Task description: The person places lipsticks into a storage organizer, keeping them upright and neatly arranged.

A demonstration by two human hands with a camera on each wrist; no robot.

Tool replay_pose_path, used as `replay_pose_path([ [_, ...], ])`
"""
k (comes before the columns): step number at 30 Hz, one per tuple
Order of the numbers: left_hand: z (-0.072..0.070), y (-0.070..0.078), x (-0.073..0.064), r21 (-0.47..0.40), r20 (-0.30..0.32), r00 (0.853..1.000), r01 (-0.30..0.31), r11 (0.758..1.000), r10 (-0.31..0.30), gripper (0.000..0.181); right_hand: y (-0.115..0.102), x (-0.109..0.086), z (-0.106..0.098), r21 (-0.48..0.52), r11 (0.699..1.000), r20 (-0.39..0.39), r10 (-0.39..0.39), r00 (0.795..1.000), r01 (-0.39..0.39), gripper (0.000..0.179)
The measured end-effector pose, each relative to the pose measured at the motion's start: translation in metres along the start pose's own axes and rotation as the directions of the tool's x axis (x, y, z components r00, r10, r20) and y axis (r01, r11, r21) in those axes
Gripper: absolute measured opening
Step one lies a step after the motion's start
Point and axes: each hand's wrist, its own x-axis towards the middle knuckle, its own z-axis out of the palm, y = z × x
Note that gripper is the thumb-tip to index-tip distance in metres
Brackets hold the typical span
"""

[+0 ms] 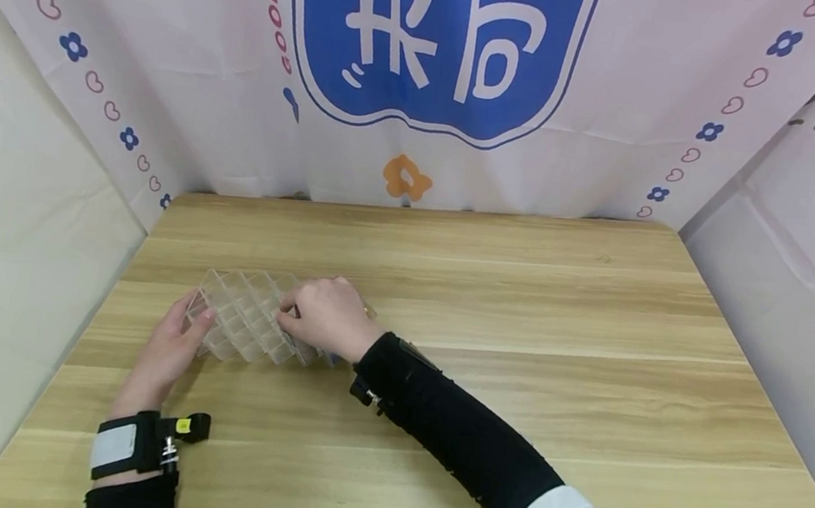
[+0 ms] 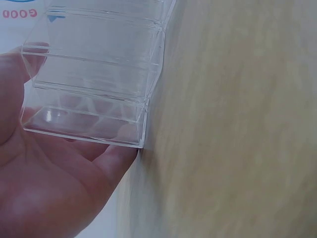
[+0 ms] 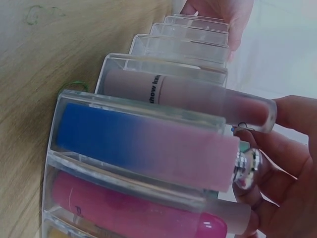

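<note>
A clear plastic lipstick organizer [image 1: 240,315] with diamond-shaped compartments stands toward the left of the table. My left hand [image 1: 168,348] grips its left end, thumb on the near side and fingers behind, as the left wrist view also shows. At the other end, my right hand [image 1: 332,317] pinches the end of a pinkish lip gloss tube [image 3: 250,110], most of which lies inside a compartment. Beside that tube sit a blue-to-pink tube [image 3: 148,144] with a silvery knob and a bright pink tube [image 3: 129,206]. Compartments nearer my left hand look unfilled.
The wood-grain table [image 1: 508,433] spreads out to the right and in front of the organizer. A white printed cloth [image 1: 621,102] hangs along the far edge, with pale cloth at both sides. Camera straps [image 1: 121,446] sit on both wrists.
</note>
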Motion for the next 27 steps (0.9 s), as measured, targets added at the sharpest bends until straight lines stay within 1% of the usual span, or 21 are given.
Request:
replay_pose_path([
  [5,0.000,0.000,0.000,-0.005,0.008,1.000,0.003,1.000,-0.003,0.074,0.001,-0.001,-0.001,0.033,0.999,-0.016,-0.003,1.000,0.004,0.023],
  [12,0.000,-0.001,0.000,0.004,0.006,1.000,-0.001,1.000,0.001,0.075,0.001,-0.005,-0.005,0.125,0.992,-0.031,-0.004,1.000,0.008,0.020],
  [18,0.000,-0.003,0.000,0.001,0.010,1.000,-0.006,1.000,0.006,0.073,0.003,-0.011,-0.014,0.143,0.990,-0.028,-0.012,1.000,0.015,0.015],
  [24,0.001,-0.001,0.000,-0.008,0.016,1.000,-0.017,1.000,0.017,0.073,0.010,-0.018,-0.025,0.166,0.986,-0.041,-0.014,0.999,0.021,0.010],
  [27,0.001,0.000,0.000,0.000,0.009,1.000,-0.023,1.000,0.023,0.073,0.014,-0.022,-0.029,0.170,0.985,-0.044,-0.014,0.999,0.022,0.008],
])
